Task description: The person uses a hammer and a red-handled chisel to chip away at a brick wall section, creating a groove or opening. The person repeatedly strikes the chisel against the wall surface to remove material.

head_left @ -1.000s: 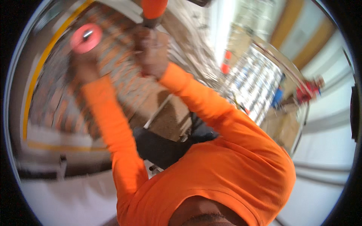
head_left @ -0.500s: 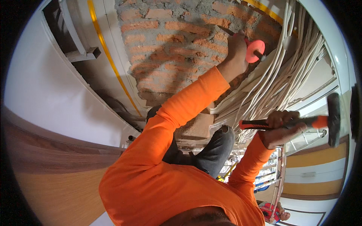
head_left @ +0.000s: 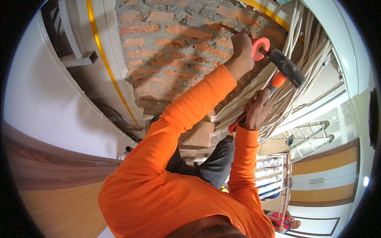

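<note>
My left hand (head_left: pixel 240 50) is closed around a chisel with a round red hand guard (head_left: pixel 259 47). The chisel's pointed steel end (head_left: pixel 229 29) reaches the rough brick wall (head_left: pixel 170 44), where grey mortar shows between orange bricks. Wrapped round a black and orange handle, my right hand (head_left: pixel 258 110) grips a club hammer (head_left: pixel 286 68). Its dark, heavy head is at the chisel's butt end, beyond the guard; whether the two touch I cannot tell. Both my arms are in orange sleeves.
Beside the bricks on the right hangs a thick bundle of white cables (head_left: pixel 285 105). A metal bracket (head_left: pixel 79 59) juts out at left. Lower right are a ladder (head_left: pixel 309 139), scaffold rails (head_left: pixel 285 178) and another person (head_left: pixel 282 222) in red.
The hammer has swung up and left, from well right of the cables to the chisel's end. My left hand keeps the chisel against the wall; the view has shifted slightly.
</note>
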